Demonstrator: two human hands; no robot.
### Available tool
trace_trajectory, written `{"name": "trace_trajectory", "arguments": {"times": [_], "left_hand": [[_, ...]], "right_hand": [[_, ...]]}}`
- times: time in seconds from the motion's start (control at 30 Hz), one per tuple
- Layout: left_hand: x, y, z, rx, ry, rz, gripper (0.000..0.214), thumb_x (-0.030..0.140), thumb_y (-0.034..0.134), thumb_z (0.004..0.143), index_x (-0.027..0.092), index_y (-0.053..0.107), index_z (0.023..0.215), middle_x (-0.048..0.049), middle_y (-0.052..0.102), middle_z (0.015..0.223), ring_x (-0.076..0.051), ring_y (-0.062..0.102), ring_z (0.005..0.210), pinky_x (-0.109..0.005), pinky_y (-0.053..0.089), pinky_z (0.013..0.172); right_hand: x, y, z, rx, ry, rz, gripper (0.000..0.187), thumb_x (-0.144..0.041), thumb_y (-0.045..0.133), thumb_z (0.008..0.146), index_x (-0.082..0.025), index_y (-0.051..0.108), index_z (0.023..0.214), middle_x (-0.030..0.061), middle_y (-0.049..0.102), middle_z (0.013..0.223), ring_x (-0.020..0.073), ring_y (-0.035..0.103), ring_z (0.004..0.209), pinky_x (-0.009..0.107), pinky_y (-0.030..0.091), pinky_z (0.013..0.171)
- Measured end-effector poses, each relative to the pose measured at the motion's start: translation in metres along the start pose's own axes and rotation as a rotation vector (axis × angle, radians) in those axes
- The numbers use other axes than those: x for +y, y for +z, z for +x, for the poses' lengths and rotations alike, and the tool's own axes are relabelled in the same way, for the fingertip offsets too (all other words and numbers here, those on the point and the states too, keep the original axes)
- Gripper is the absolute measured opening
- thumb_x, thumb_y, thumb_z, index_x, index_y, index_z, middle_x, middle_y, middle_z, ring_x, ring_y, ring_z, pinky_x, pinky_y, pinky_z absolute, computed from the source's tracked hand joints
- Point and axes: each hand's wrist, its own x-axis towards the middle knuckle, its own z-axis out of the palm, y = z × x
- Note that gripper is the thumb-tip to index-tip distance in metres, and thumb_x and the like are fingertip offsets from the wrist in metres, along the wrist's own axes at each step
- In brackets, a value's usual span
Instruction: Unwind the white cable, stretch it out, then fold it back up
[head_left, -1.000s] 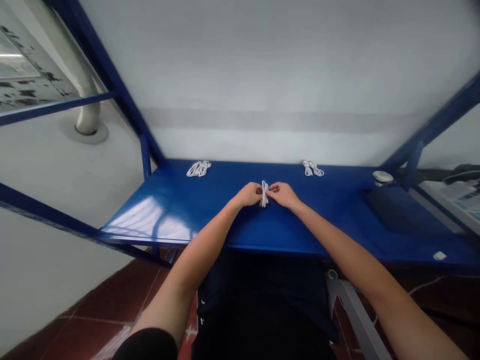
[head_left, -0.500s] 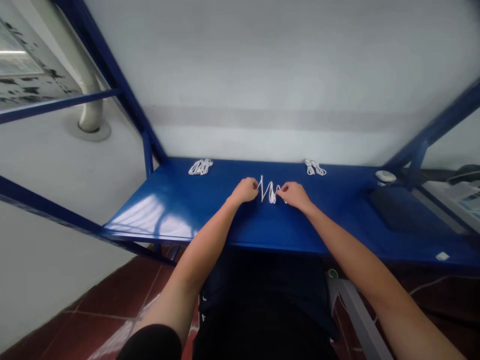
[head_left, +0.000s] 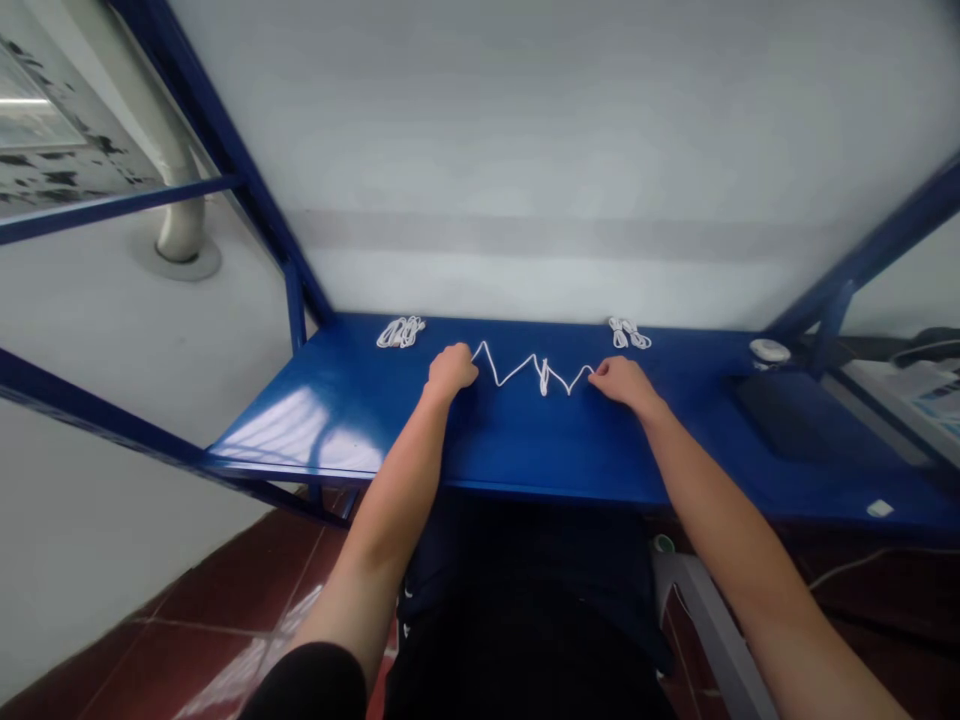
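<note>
At 12 o'clock, over the table (head_left: 517, 455) | white cord (head_left: 544, 379) zigzagging | left hand (head_left: 452, 370), 11 o'clock, and right hand (head_left: 622, 380), 1 o'clock, pinching it, apparently by its hidden ends | likely light, limp, springy at folds; best held near ends

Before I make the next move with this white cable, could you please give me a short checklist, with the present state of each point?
1. Left hand holds one side of the white cable: ok.
2. Right hand pinches the other side: ok.
3. Cable straight between the hands: not ok; it zigzags, with a bunched part in the middle.
4. Coiled cables at left rear and coiled cables at right rear apart from it: ok.
5. Both cable ends undamaged: cannot tell; they are hidden.
</note>
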Motion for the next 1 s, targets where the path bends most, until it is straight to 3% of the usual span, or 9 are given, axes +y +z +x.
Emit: {"name": "trace_trajectory", "arguments": {"times": [0.1,0.27,0.43,0.6,0.77,1.0], "left_hand": [[-0.025,-0.008,-0.001,-0.017,0.030,-0.074,0.031,0.013,0.062,0.068,0.015,0.071,0.098,-0.0161,0.072,0.097,-0.025,0.068,0.090,-0.027,0.048,0.073],[-0.091,-0.028,-0.016,0.006,0.031,-0.121,0.026,0.016,0.059,0.068,0.015,0.073,0.090,-0.0068,0.072,0.076,-0.019,0.066,0.071,-0.022,0.044,0.061],[-0.138,-0.047,-0.034,-0.022,0.001,-0.373,0.020,0.027,0.064,0.068,0.015,0.071,0.081,-0.0002,0.063,0.057,-0.015,0.057,0.054,-0.022,0.040,0.051],[-0.143,-0.050,-0.034,-0.021,-0.109,-0.593,0.020,0.027,0.069,0.064,0.014,0.070,0.080,0.0023,0.057,0.050,-0.011,0.050,0.046,-0.020,0.035,0.045],[-0.142,-0.050,-0.026,-0.030,-0.205,-0.647,0.016,0.020,0.070,0.063,0.014,0.067,0.077,0.0025,0.055,0.047,-0.009,0.047,0.041,-0.019,0.032,0.041],[-0.144,-0.046,-0.028,0.073,-0.269,-0.687,0.025,0.015,0.070,0.063,0.014,0.062,0.087,0.0040,0.055,0.046,-0.010,0.050,0.040,-0.018,0.034,0.039]], "right_hand": [[0.013,-0.004,0.000,-0.021,-0.014,0.013,0.014,-0.029,0.063,0.074,-0.017,0.070,0.078,0.0081,0.072,0.077,0.0189,0.064,0.067,0.025,0.041,0.058],[0.033,-0.008,-0.006,-0.030,-0.100,0.018,0.011,-0.026,0.062,0.074,-0.017,0.069,0.076,0.0061,0.073,0.081,0.0168,0.064,0.069,0.023,0.042,0.060],[0.033,-0.009,-0.009,-0.014,-0.092,0.002,0.012,-0.025,0.061,0.075,-0.017,0.069,0.078,0.0066,0.073,0.082,0.0179,0.065,0.073,0.023,0.042,0.062],[0.040,-0.008,-0.005,0.037,-0.063,-0.023,0.015,-0.025,0.060,0.076,-0.017,0.071,0.082,0.0085,0.074,0.084,0.0195,0.067,0.075,0.024,0.045,0.065],[0.059,-0.013,0.001,0.079,0.055,-0.033,0.017,-0.025,0.062,0.075,-0.016,0.073,0.084,0.0119,0.074,0.086,0.0230,0.069,0.080,0.026,0.047,0.067],[0.064,-0.023,0.000,0.066,0.198,-0.008,0.021,-0.021,0.063,0.074,-0.015,0.075,0.091,0.0142,0.074,0.092,0.0267,0.070,0.087,0.028,0.049,0.070]]}}
